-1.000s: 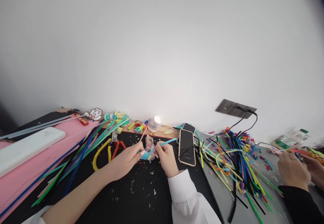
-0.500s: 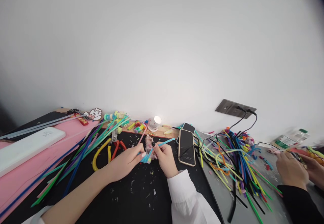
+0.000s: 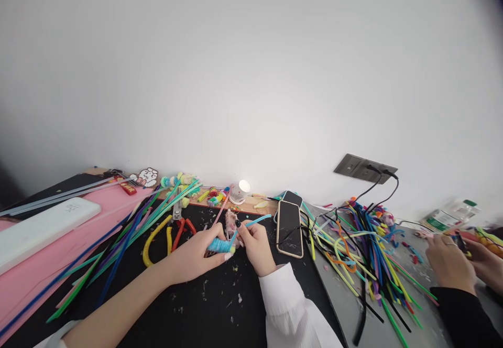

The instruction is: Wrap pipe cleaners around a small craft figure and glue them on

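Observation:
My left hand (image 3: 196, 253) is closed round a small coil of light blue pipe cleaner (image 3: 219, 245) over the black mat (image 3: 204, 306). My right hand (image 3: 254, 243), in a white sleeve, pinches the free end of the same blue pipe cleaner (image 3: 257, 220), which sticks out to the right. A small pink fuzzy figure (image 3: 230, 219) sits just behind my fingers.
Long coloured pipe cleaners (image 3: 129, 232) fan out at left beside yellow and red pliers (image 3: 167, 232). Two phones (image 3: 290, 221) lie right of my hands. A tangled pile of pipe cleaners (image 3: 365, 243) covers the grey table. Another person's hands (image 3: 451, 261) work at far right.
My left hand has turned and slid slightly down, so the blue coil now shows more fully in its fingers. My right hand stays almost in place on the free end.

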Motion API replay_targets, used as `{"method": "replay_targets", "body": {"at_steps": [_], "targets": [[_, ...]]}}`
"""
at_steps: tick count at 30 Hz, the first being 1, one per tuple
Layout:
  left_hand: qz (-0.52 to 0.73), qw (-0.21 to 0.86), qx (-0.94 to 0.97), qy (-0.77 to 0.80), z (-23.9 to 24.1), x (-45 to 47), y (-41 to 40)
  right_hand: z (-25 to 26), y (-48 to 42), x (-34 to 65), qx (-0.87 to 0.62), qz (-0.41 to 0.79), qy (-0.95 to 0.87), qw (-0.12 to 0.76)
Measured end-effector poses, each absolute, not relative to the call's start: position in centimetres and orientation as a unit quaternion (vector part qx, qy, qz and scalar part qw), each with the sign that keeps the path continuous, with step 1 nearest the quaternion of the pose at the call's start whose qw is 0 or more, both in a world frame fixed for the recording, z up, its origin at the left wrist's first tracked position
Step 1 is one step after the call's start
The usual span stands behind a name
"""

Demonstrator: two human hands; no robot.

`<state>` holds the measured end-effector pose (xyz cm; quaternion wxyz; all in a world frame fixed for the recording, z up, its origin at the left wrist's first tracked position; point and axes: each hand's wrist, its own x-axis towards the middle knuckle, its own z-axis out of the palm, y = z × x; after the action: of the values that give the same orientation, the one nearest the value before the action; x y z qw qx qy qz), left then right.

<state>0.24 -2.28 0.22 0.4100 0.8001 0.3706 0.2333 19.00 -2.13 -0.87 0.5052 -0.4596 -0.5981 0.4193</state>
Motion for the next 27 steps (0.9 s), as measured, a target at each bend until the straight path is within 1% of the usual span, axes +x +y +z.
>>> {"method": "replay_targets", "body": {"at_steps": [12, 18, 27], "targets": [[0.249, 0.457, 0.772, 0.365, 1.1, 0.4, -2.3, -0.8, -2.0, 19.1, -0.464, 0.404, -0.601, 0.511], [0.238, 0.442, 0.776, 0.381, 0.6, 0.4, -2.1, -0.6, -2.2, 19.0, -0.478, 0.394, -0.598, 0.509], [0.263, 0.442, 0.767, 0.383, 0.2, 0.6, -2.1, -0.5, -2.4, 19.0, -0.510, 0.287, -0.662, 0.468]]}}
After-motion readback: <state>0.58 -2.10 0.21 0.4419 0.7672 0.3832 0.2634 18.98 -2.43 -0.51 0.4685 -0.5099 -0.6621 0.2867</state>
